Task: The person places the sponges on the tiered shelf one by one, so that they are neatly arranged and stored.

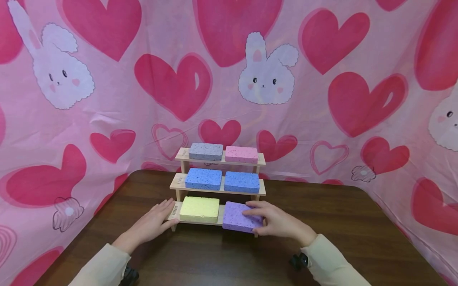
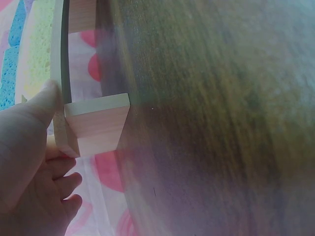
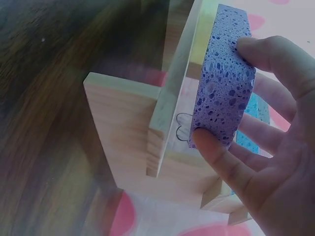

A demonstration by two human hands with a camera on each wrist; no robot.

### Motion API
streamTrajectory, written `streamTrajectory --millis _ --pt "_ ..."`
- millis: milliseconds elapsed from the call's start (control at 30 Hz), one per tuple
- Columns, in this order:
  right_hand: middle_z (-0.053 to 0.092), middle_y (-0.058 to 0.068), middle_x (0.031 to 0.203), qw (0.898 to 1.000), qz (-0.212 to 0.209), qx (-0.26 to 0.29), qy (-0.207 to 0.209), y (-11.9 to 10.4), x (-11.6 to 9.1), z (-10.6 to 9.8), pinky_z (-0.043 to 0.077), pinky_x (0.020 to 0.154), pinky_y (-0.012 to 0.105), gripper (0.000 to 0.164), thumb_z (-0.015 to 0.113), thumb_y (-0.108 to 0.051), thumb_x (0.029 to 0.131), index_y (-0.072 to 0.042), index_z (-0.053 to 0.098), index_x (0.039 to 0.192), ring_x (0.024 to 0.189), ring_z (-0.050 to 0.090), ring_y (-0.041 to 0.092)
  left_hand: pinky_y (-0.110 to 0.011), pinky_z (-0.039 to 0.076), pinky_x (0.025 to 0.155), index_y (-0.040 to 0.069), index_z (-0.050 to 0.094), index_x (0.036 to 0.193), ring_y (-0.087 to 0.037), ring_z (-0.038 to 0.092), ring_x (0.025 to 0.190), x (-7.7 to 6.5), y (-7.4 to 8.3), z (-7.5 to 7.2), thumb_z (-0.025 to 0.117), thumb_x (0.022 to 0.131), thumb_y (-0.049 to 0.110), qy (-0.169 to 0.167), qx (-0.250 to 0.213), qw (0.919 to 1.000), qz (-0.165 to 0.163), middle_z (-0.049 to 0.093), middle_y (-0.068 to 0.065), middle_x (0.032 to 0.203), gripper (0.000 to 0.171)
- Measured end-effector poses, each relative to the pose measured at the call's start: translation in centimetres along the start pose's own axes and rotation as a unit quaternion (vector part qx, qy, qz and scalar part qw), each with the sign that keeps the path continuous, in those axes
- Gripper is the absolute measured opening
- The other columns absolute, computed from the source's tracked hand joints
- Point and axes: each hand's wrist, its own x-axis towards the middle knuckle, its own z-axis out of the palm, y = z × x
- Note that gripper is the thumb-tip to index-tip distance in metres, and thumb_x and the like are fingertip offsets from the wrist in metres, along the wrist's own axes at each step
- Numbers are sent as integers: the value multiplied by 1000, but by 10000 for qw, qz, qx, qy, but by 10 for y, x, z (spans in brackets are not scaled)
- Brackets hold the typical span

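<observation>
A purple sponge (image 1: 237, 217) is held by my right hand (image 1: 277, 222) at the right end of the bottom tier of a wooden three-tier rack (image 1: 175, 182). In the right wrist view, a gap shows between the purple sponge (image 3: 224, 78) and the board, with thumb and fingers at its sides and edge. My left hand (image 1: 150, 222) grips the left end of the bottom board; the left wrist view has the thumb at its front edge and the other fingers bent beneath. Beside the purple sponge, a yellow sponge (image 1: 199, 209) lies on that tier.
Two blue sponges (image 1: 203, 178) (image 1: 241, 182) lie on the middle tier. The top tier bears a grey-blue sponge (image 1: 205, 151) and a pink sponge (image 1: 241, 154). The rack stands on a dark wooden table (image 1: 322, 222), before a pink heart-and-rabbit cloth (image 1: 229, 91).
</observation>
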Motion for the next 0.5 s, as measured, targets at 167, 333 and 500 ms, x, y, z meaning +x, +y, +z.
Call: streamTrajectory --millis 167,333,500 --pt "43 11 136 10000 28 -35 23 5 0 2 45 91 40 50 73 -23 79 -13 59 125 120 41 27 -53 24 103 -9 40 133 -42 31 128 0 -1 1 62 87 37 31 19 10000 30 38 -26 138 69" --pt "43 14 136 10000 70 -40 5 7 1 4 44 91 43 49 73 -22 79 -12 59 125 120 41 28 -53 24 103 -9 41 133 -42 31 128 0 0 1 62 87 36 53 31 10000 32 38 -26 137 68" --pt "44 14 135 9999 135 1 -37 8 3 5 45 91 42 48 72 -22 79 -11 60 124 119 42 28 -53 24 103 -9 40 134 -41 30 128 0 0 0 62 87 36 36 8 10000 14 37 -25 138 69"
